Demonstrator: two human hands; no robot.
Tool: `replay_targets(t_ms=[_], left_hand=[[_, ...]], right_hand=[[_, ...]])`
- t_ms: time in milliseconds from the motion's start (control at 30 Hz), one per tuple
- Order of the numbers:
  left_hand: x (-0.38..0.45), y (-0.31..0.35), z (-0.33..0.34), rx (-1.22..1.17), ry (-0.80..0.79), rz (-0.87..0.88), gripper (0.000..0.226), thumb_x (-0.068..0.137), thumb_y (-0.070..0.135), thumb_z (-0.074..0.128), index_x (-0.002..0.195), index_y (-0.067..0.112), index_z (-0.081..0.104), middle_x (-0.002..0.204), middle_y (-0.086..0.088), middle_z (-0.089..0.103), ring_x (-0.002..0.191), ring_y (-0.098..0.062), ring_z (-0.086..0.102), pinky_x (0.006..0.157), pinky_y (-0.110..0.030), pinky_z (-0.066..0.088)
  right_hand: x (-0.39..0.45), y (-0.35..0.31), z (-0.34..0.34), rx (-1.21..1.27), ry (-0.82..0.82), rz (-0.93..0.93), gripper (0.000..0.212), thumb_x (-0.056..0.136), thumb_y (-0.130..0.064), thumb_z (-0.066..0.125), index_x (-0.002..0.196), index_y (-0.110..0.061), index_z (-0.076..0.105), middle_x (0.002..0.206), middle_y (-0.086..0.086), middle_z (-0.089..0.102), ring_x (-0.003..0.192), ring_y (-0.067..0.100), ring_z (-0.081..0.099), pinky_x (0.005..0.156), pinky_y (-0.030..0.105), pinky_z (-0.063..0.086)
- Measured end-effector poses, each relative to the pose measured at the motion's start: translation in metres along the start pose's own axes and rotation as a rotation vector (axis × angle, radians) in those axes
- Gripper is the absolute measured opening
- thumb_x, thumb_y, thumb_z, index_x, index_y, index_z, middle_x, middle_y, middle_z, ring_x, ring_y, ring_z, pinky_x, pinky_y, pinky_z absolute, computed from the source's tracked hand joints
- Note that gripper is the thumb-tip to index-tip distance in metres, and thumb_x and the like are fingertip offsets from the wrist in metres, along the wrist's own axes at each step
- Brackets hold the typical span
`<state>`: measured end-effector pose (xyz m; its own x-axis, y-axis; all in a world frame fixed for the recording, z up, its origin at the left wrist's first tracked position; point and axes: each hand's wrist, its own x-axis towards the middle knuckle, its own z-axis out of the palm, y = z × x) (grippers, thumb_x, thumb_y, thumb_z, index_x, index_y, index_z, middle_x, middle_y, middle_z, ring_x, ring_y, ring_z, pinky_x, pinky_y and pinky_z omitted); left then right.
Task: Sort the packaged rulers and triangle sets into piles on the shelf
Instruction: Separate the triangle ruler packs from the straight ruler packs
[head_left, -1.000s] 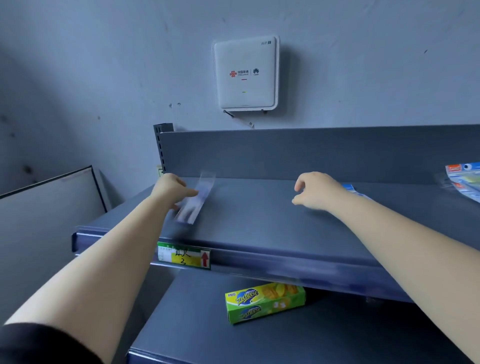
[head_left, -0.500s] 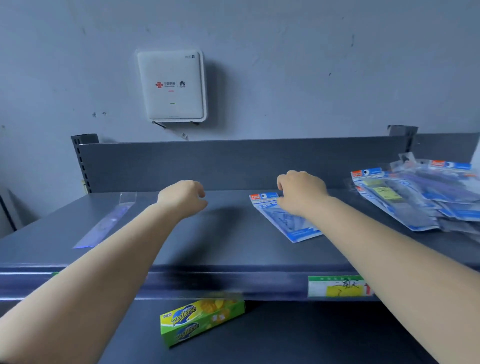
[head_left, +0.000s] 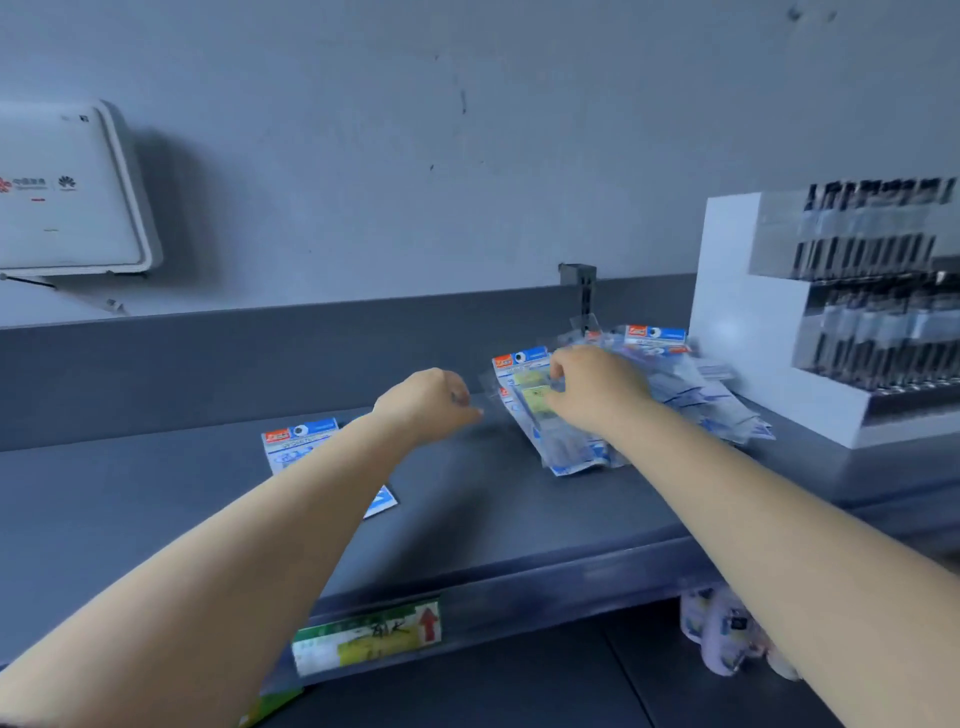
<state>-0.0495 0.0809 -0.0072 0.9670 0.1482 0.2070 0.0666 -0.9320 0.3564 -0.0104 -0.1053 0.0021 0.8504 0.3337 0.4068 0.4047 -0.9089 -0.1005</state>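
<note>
Two hands are raised over the shelf (head_left: 156, 499): right hand (head_left: 597, 387) fingers are curled onto the unsorted packet pile (head_left: 691, 395), likely for a pick; left hand (head_left: 426, 402) is fisted, empty; one sorted packet (head_left: 298, 441) lies beneath the left forearm.

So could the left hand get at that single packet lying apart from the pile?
Probably yes. The single packet lies flat on the shelf directly beneath the left forearm, nothing stacked on it; the left hand, curled and apparently empty, would only need drawing back.
</note>
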Motion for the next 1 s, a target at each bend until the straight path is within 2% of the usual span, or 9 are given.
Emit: replay_targets(t_ms=[300,433,533,600,700,767,833,933,1000], left_hand=[[0.034,0.071,0.044,-0.13,-0.085,-0.11,0.037,0.086,0.044,0.06,0.102,0.011,0.062,0.098,-0.001,0.055,0.088,-0.02,0.052,0.077,-0.027,0.041],[0.039,0.082,0.054,-0.17,-0.059,-0.207,0.049,0.083,0.044,0.065,0.116,0.009,0.056,0.098,0.002,0.047,0.091,-0.02,0.049,0.073,-0.024,0.037],[0.043,0.082,0.051,-0.231,-0.066,-0.305,0.037,0.077,0.041,0.073,0.088,0.008,0.063,0.069,0.0,0.049,0.061,-0.017,0.046,0.051,-0.023,0.036],[0.043,0.078,0.048,-0.242,-0.067,-0.368,0.04,0.071,0.043,0.078,0.07,0.01,0.056,0.058,-0.002,0.046,0.049,-0.016,0.042,0.05,-0.025,0.039],[0.042,0.07,0.043,-0.247,0.013,-0.362,0.032,0.073,0.036,0.078,0.07,0.011,0.06,0.057,-0.002,0.051,0.041,-0.014,0.042,0.045,-0.022,0.035],[0.041,0.065,0.039,-0.273,0.097,-0.322,0.024,0.077,0.028,0.076,0.065,0.013,0.061,0.06,-0.002,0.055,0.046,-0.015,0.045,0.047,-0.022,0.035],[0.04,0.061,0.035,-0.387,0.176,-0.301,0.021,0.08,0.023,0.074,0.067,0.014,0.061,0.064,-0.004,0.058,0.053,-0.018,0.049,0.052,-0.022,0.039],[0.035,0.057,0.026,-0.678,0.26,-0.332,0.018,0.082,0.021,0.072,0.072,0.015,0.059,0.067,-0.001,0.063,0.04,-0.008,0.057,0.042,-0.014,0.041],[0.028,0.051,0.018,-0.831,0.291,-0.361,0.016,0.082,0.022,0.072,0.074,0.016,0.059,0.068,0.001,0.065,0.035,-0.002,0.057,0.045,-0.015,0.044]], right_hand=[[0.027,0.102,0.002,0.118,0.026,0.132,0.028,0.09,-0.035,0.056,0.106,-0.012,0.062,0.114,0.006,0.059,0.104,0.028,0.056,0.077,0.031,0.043],[0.044,0.12,0.012,0.148,-0.101,0.176,0.037,0.084,-0.044,0.06,0.073,-0.01,0.05,0.075,0.001,0.051,0.08,0.025,0.051,0.054,0.024,0.035],[0.053,0.123,0.012,0.212,-0.152,0.209,0.047,0.081,-0.041,0.065,0.059,-0.013,0.034,0.06,0.002,0.039,0.058,0.019,0.044,0.046,0.025,0.024],[0.055,0.124,0.009,0.247,-0.165,0.226,0.047,0.08,-0.036,0.067,0.058,-0.013,0.033,0.059,0.002,0.038,0.054,0.016,0.04,0.045,0.025,0.024],[0.054,0.125,0.008,0.281,-0.115,0.216,0.033,0.084,-0.026,0.064,0.066,-0.01,0.042,0.066,0.004,0.043,0.064,0.024,0.047,0.048,0.025,0.027],[0.052,0.124,0.008,0.345,-0.009,0.206,0.014,0.087,-0.02,0.058,0.087,-0.005,0.057,0.086,0.009,0.057,0.084,0.03,0.057,0.059,0.028,0.039],[0.049,0.119,0.004,0.437,0.086,0.194,0.019,0.089,-0.016,0.054,0.099,-0.002,0.062,0.102,0.011,0.064,0.098,0.032,0.059,0.074,0.033,0.046],[0.046,0.104,-0.004,0.678,0.111,0.188,0.018,0.087,-0.01,0.051,0.093,0.002,0.064,0.089,0.01,0.061,0.085,0.027,0.055,0.067,0.03,0.04],[0.046,0.09,-0.007,0.879,0.108,0.221,0.019,0.083,-0.003,0.049,0.087,0.01,0.062,0.078,0.006,0.057,0.074,0.021,0.048,0.062,0.026,0.034]])
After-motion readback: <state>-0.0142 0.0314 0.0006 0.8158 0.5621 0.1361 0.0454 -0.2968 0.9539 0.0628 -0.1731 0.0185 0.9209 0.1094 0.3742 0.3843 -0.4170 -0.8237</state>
